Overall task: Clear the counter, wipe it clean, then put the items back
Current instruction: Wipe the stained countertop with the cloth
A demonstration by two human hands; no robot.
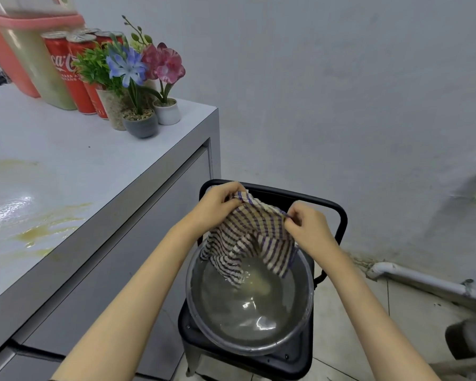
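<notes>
Striped cloth [254, 235], held spread by its upper edge above a metal bowl [300, 325]; its lower folds hang inside the bowl's rim and the lowest corner reaches the cloudy water in it. The left grip [217, 204] pinches the cloth's upper left corner with fingers curled round the fabric. The right grip [308, 226] pinches the upper right edge in the same way. Both bare forearms reach in from the lower edge of the view. The bowl rests on the seat of a black stool [338, 213], which stands on a tiled floor just beside the front of the table [66, 149]. The near part of the table top carries yellowish smears [44, 232] and a wet sheen. At the table's far corner stand, grouped close together, red drink cans [63, 67], a tall container with a pink frame [33, 50], and three potted artificial plants: a green one [113, 108], a blue flower in a grey pot [140, 123] and a pink flower in a white pot [166, 111]. A pale pipe [423, 281] runs along the foot of the grey wall at right.
</notes>
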